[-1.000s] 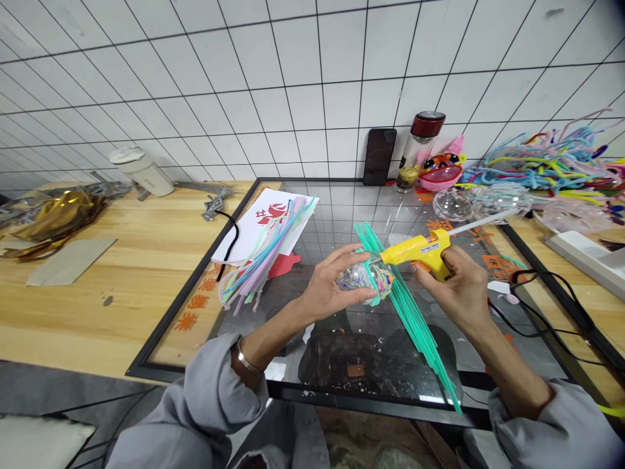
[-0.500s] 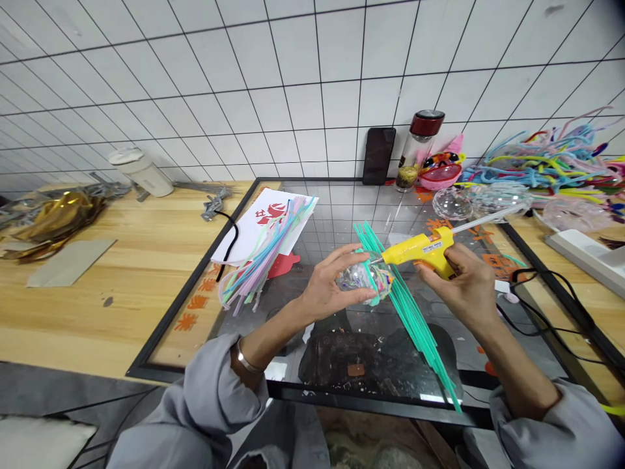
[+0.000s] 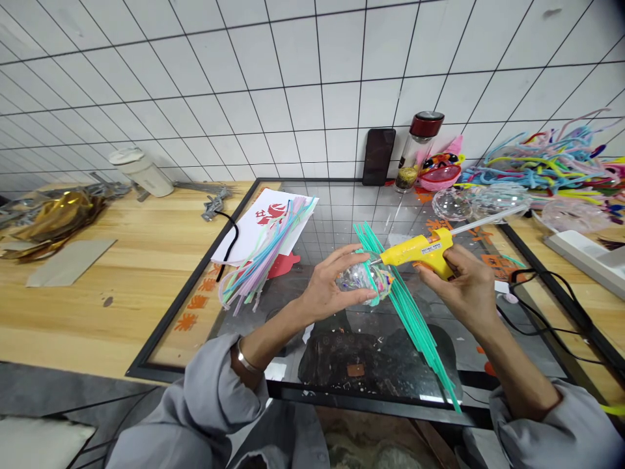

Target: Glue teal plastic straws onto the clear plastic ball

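My left hand (image 3: 329, 281) is closed round a clear plastic ball (image 3: 352, 279) with colourful bits inside and a green strip across it. In my right hand (image 3: 463, 280) is a yellow hot glue gun (image 3: 420, 251), gripped by its handle, a clear glue stick (image 3: 488, 218) jutting from its back. The gun's nozzle points left and meets the ball near the green strip; whether it touches I cannot tell. Under and beside the ball lies a bundle of green pipe cleaners (image 3: 415, 326) on the dark glass panel (image 3: 336, 208).
Pastel pipe cleaners (image 3: 266, 257) lie partly over white paper (image 3: 239, 225) at left. Against the wall stand a phone (image 3: 379, 156) and a glass bottle (image 3: 415, 153). At right are clear plastic balls (image 3: 452, 203), a colourful pipe cleaner heap (image 3: 547, 163) and a black cable (image 3: 547, 332).
The glue gun has shifted very slightly left and down at the ball. Both hands keep their grip, and the rest looks the same.
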`<state>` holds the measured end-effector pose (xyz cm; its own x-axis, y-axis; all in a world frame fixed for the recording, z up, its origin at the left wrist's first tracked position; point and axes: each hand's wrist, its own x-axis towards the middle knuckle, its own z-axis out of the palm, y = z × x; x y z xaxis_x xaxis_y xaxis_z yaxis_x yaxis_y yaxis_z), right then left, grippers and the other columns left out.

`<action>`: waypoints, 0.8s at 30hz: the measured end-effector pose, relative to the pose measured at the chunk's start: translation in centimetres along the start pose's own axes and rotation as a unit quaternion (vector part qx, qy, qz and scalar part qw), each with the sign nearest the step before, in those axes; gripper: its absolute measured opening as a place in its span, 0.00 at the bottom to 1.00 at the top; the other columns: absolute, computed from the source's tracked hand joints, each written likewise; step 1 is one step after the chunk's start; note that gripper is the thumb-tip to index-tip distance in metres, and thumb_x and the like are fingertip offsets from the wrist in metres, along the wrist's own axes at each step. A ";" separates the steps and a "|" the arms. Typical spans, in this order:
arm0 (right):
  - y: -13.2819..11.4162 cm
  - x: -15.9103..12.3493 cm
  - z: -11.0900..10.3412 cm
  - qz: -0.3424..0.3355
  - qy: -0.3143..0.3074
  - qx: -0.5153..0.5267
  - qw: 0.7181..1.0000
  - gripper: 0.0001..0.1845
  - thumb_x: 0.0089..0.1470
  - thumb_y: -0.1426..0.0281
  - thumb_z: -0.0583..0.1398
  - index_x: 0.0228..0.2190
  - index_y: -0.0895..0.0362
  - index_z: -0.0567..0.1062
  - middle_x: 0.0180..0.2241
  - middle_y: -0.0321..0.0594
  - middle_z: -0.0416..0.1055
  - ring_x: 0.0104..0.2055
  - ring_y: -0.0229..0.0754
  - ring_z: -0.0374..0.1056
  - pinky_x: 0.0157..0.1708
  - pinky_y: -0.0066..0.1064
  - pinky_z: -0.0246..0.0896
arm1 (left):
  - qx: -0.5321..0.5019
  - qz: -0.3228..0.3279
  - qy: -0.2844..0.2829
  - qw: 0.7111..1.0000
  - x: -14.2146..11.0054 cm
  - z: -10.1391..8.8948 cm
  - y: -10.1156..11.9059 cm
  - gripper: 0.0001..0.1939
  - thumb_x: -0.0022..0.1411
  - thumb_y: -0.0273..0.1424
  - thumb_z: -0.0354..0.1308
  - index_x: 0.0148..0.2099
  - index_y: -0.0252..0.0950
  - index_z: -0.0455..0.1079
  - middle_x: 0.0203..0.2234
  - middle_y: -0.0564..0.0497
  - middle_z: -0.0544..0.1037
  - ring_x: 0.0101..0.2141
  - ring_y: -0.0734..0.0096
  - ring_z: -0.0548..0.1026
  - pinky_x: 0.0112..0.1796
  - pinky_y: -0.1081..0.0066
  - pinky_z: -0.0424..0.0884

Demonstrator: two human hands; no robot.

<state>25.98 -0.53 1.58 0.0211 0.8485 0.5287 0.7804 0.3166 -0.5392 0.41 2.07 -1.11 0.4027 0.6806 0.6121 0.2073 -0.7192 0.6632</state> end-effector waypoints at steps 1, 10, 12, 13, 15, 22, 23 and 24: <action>0.0 0.0 0.0 0.001 0.001 0.000 1.000 0.21 0.51 0.56 0.62 0.19 0.53 0.61 0.21 0.31 0.54 0.23 0.36 0.52 0.24 0.31 0.45 | -0.001 0.001 0.000 1.000 0.0 0.0 0.0 0.29 0.52 0.37 0.71 0.56 0.40 0.70 0.56 0.38 0.73 0.56 0.55 0.73 0.56 0.49 0.69; 0.3 0.0 -0.2 -0.023 0.004 0.001 1.000 0.20 0.52 0.59 0.63 0.19 0.54 0.62 0.21 0.30 0.53 0.23 0.35 0.51 0.24 0.30 0.45 | -0.009 -0.001 0.001 1.000 -0.1 0.1 -0.1 0.30 0.51 0.36 0.71 0.56 0.39 0.70 0.56 0.38 0.73 0.57 0.54 0.72 0.57 0.49 0.68; 0.5 0.0 -0.1 -0.025 0.002 0.005 1.000 0.19 0.52 0.59 0.63 0.19 0.54 0.63 0.21 0.31 0.54 0.23 0.35 0.52 0.24 0.30 0.45 | -0.010 -0.007 -0.001 1.000 -0.1 0.1 -0.1 0.30 0.51 0.36 0.72 0.56 0.39 0.71 0.56 0.38 0.73 0.57 0.54 0.72 0.57 0.50 0.67; 0.6 0.0 -0.1 -0.024 0.001 0.007 1.000 0.20 0.52 0.58 0.63 0.19 0.54 0.63 0.21 0.31 0.55 0.23 0.34 0.53 0.24 0.30 0.45 | -0.010 -0.010 -0.003 1.000 -0.1 0.0 0.0 0.29 0.51 0.36 0.71 0.56 0.39 0.71 0.56 0.38 0.73 0.57 0.54 0.72 0.57 0.50 0.67; 0.7 0.0 0.1 -0.018 0.003 0.007 1.000 0.19 0.51 0.58 0.63 0.19 0.54 0.63 0.21 0.31 0.55 0.23 0.34 0.53 0.24 0.30 0.46 | -0.009 -0.014 -0.007 1.000 0.0 0.0 0.0 0.29 0.52 0.36 0.71 0.56 0.40 0.71 0.56 0.38 0.73 0.57 0.53 0.72 0.57 0.49 0.67; 1.2 0.3 0.4 0.093 0.017 0.023 0.995 0.20 0.47 0.56 0.62 0.18 0.53 0.60 0.20 0.30 0.54 0.22 0.35 0.52 0.22 0.30 0.44 | -0.006 -0.001 -0.001 1.000 0.0 0.0 0.0 0.29 0.52 0.37 0.71 0.55 0.41 0.70 0.56 0.39 0.73 0.56 0.55 0.73 0.56 0.49 0.69; 1.4 0.4 0.4 0.118 0.019 0.026 0.993 0.20 0.46 0.56 0.62 0.18 0.53 0.60 0.19 0.30 0.54 0.22 0.35 0.51 0.22 0.29 0.44 | -0.007 -0.001 -0.001 1.000 0.0 0.1 0.0 0.28 0.52 0.37 0.71 0.55 0.41 0.70 0.56 0.40 0.73 0.56 0.55 0.73 0.56 0.50 0.69; 1.8 0.5 0.3 0.140 0.017 0.022 0.990 0.19 0.46 0.55 0.61 0.19 0.53 0.61 0.18 0.30 0.54 0.22 0.35 0.51 0.22 0.29 0.44 | -0.008 -0.001 -0.001 1.000 0.0 0.1 0.0 0.28 0.52 0.37 0.71 0.55 0.41 0.70 0.56 0.40 0.73 0.56 0.56 0.73 0.55 0.50 0.69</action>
<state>27.16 0.57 0.69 0.2543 0.8911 0.3760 0.7130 0.0899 -0.6953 0.48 2.07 -1.17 0.4037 0.6822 0.6096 0.1946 -0.7151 0.6714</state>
